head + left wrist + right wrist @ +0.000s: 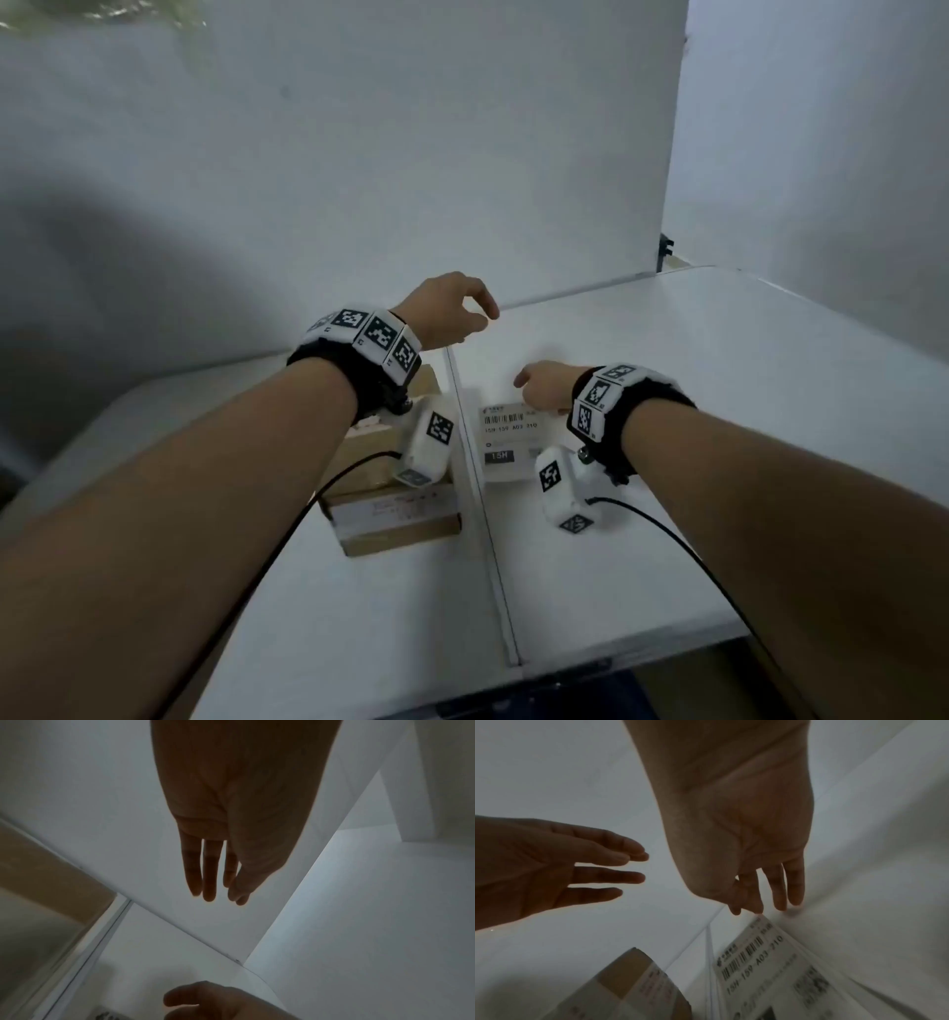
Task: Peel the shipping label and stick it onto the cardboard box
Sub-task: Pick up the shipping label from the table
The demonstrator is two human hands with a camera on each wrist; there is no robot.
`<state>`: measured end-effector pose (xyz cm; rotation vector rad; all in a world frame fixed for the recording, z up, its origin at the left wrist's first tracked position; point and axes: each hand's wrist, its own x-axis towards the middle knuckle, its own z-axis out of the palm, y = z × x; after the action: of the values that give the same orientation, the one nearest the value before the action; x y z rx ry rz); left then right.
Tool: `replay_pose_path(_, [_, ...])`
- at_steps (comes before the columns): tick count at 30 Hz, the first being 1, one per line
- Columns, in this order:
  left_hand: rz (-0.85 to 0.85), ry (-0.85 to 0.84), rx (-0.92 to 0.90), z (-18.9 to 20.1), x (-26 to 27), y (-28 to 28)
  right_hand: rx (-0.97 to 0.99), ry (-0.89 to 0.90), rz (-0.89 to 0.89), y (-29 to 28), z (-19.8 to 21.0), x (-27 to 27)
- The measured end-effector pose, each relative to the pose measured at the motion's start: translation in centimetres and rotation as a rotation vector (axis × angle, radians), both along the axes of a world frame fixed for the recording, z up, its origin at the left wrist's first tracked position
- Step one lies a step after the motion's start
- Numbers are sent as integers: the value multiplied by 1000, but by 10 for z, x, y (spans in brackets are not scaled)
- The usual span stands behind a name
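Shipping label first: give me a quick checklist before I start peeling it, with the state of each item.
1. Shipping label lies flat and face up on the table: ok.
2. Right hand at the label's far edge: ok.
3. A corner already lifted: cannot tell.
4. Left hand free, holding nothing: ok.
5. Cardboard box close beside the label: ok.
6. Free spot on the box top: cannot tell; the left arm covers it.

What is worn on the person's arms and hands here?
Both forearms are bare, with no sleeves or gloves. Each wrist carries a black strap ringed with white blocks bearing black square markers. A white camera pod hangs under the left wrist and another under the right, each trailing a black cable.
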<state>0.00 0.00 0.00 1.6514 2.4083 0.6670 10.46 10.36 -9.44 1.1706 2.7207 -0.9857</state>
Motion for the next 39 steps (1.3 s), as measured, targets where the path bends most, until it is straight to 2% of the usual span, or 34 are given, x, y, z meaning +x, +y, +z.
replay_pose_path(2, [7, -25, 22, -2, 1, -3, -8, -34, -28, -5, -2, 3])
replay_pose_path(10, [1, -140, 87, -15, 8, -17, 60, 60, -114, -8, -19, 7])
replay_pose_path(11, [2, -146, 94, -17, 7, -19, 43, 106, -125, -4, -21, 6])
replay_pose_path(14, [31, -195, 148, -19, 1, -23, 11, 414, -256, 2, -14, 3])
replay_pose_path(16, [63, -274, 191, -16, -5, -26, -19, 613, -312, 3, 2, -1])
replay_pose_path(20, [142, -364, 302, -7, -22, -36, -41, 934, -302, -11, 46, -10])
replay_pose_path(23, [241, -522, 394, -4, -38, -46, -37, 1096, -325, -22, 67, -21])
replay_pose_path(27, [220, -832, 386, -2, -50, -60, -72, 1200, -289, -36, 85, -39])
replay_pose_path(29, [185, -882, 369, -4, -51, -67, -103, 1208, -260, -43, 88, -49])
replay_pose_path(32, [246, -931, 529, -9, -57, -75, -279, 1134, -253, -52, 85, -61])
replay_pose_path(34, [342, -917, 665, -14, -65, -80, -524, 1015, -204, -62, 80, -63])
replay_pose_path(36, [428, -906, 754, -21, -73, -84, -684, 854, -111, -73, 76, -63])
replay_pose_path(39, [487, -937, 824, -30, -79, -89, -686, 662, 34, -87, 70, -62])
